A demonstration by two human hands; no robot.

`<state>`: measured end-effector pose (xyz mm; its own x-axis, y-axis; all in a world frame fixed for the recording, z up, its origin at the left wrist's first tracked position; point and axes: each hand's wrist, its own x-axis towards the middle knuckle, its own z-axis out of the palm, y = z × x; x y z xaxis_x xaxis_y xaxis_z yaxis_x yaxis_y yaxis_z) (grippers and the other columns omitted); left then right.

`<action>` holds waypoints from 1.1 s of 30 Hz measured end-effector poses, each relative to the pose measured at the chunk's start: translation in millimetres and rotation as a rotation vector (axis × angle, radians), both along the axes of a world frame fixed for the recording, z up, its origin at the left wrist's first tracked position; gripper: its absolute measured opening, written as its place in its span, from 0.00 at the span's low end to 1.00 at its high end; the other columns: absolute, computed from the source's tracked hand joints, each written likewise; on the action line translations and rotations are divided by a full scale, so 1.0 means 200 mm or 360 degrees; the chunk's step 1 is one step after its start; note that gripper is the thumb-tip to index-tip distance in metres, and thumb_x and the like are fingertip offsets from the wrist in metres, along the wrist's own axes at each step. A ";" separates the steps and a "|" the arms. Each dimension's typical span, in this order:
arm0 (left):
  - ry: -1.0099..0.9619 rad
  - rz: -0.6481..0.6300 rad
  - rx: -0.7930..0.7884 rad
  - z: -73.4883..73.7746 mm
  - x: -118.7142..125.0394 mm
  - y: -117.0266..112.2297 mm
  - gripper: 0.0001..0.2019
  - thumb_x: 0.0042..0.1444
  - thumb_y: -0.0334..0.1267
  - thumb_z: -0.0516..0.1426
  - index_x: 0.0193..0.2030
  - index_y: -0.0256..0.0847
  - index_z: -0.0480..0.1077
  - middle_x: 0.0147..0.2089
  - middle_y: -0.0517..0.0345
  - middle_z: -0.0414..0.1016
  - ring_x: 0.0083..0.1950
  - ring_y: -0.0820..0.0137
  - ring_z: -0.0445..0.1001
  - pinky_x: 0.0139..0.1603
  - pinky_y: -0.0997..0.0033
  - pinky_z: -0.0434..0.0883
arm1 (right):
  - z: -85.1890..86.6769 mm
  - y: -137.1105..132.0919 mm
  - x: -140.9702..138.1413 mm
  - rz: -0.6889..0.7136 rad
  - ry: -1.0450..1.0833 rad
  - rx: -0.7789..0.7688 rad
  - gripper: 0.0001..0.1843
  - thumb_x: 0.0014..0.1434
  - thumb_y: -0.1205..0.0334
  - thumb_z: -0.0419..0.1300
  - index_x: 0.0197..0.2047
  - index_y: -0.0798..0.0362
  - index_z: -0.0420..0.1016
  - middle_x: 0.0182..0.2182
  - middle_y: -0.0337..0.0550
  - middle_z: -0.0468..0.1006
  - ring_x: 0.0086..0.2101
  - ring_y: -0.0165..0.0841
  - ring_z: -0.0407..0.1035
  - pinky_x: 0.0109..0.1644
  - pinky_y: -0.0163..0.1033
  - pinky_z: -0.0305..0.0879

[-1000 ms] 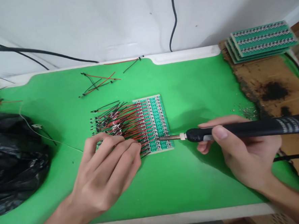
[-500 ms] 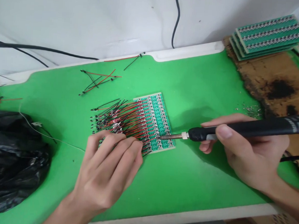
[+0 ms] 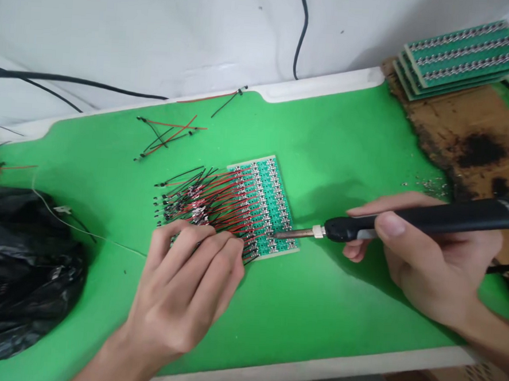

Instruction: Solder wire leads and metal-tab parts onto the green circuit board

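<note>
**Right hand shifted slightly rightward; left hand on the wired board**

Right hand (image 3: pixel 437 259) lies slightly further right than in the earlier frame. Left to right on the green mat (image 3: pixel 328 120): black plastic bag (image 3: pixel 20 274); loose cut wires (image 3: pixel 165 139); left hand (image 3: pixel 186 290), fingers (image 3: pixel 208 248) curled over the red-and-black wires (image 3: pixel 215 197), whether gripping or only pressing cannot be told; circuit board (image 3: pixel 262 205), flat on the mat, between the well-apart hands. Right hand pinches the soldering iron (image 3: pixel 364 229) penwise, its tip at the board's lower edge. Far right, stack of green boards (image 3: pixel 465 59). Board likely light, stiff and brittle: hold by its edges. Wires likely thin, springy: gather them in bunches.
</note>
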<state>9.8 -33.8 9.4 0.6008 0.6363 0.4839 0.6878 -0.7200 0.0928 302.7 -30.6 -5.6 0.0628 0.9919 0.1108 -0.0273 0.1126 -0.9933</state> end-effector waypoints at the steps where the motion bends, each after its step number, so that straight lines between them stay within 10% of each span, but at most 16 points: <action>1: 0.0004 -0.0001 -0.0002 0.00 0.00 0.00 0.13 0.63 0.23 0.71 0.51 0.31 0.78 0.43 0.48 0.88 0.44 0.57 0.81 0.51 0.50 0.75 | 0.00 0.00 0.00 0.0001 0.0007 0.0010 0.05 0.74 0.56 0.74 0.48 0.41 0.94 0.27 0.37 0.87 0.24 0.28 0.81 0.27 0.30 0.81; 14: -0.0216 0.0070 -0.0323 0.09 -0.02 0.03 0.09 0.70 0.24 0.65 0.50 0.42 0.75 0.42 0.61 0.86 0.45 0.68 0.80 0.49 0.60 0.76 | 0.01 -0.01 0.01 -0.0070 0.0094 -0.0015 0.05 0.73 0.57 0.74 0.44 0.45 0.94 0.26 0.41 0.86 0.23 0.31 0.80 0.25 0.31 0.79; 19: -0.0449 0.0441 -0.0259 0.21 -0.14 0.10 0.06 0.72 0.32 0.64 0.46 0.49 0.76 0.41 0.66 0.83 0.40 0.70 0.78 0.42 0.63 0.74 | 0.00 -0.01 0.01 -0.0078 0.0069 -0.0023 0.06 0.74 0.58 0.73 0.44 0.46 0.94 0.28 0.42 0.87 0.24 0.31 0.80 0.26 0.32 0.80; 24: -0.0094 0.0578 0.0018 0.28 -0.29 0.28 0.02 0.74 0.39 0.64 0.48 0.47 0.79 0.42 0.62 0.83 0.44 0.68 0.78 0.49 0.64 0.74 | -0.01 -0.01 0.01 -0.0077 0.0057 -0.0008 0.06 0.74 0.59 0.73 0.43 0.45 0.93 0.30 0.41 0.87 0.24 0.31 0.81 0.25 0.32 0.80; 33: 0.0228 0.0564 -0.0611 0.21 -0.39 0.78 0.13 0.65 0.49 0.61 0.46 0.43 0.80 0.43 0.54 0.85 0.40 0.63 0.79 0.48 0.62 0.76 | -0.03 -0.01 0.00 -0.0089 0.0084 -0.0003 0.04 0.71 0.61 0.74 0.42 0.48 0.93 0.32 0.44 0.88 0.23 0.31 0.80 0.23 0.31 0.78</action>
<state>-69.1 123.1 52.3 0.3600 0.9269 0.1056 0.9075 -0.3742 0.1908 303.2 -33.5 -11.9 0.1238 0.9869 0.1038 -0.0736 0.1134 -0.9908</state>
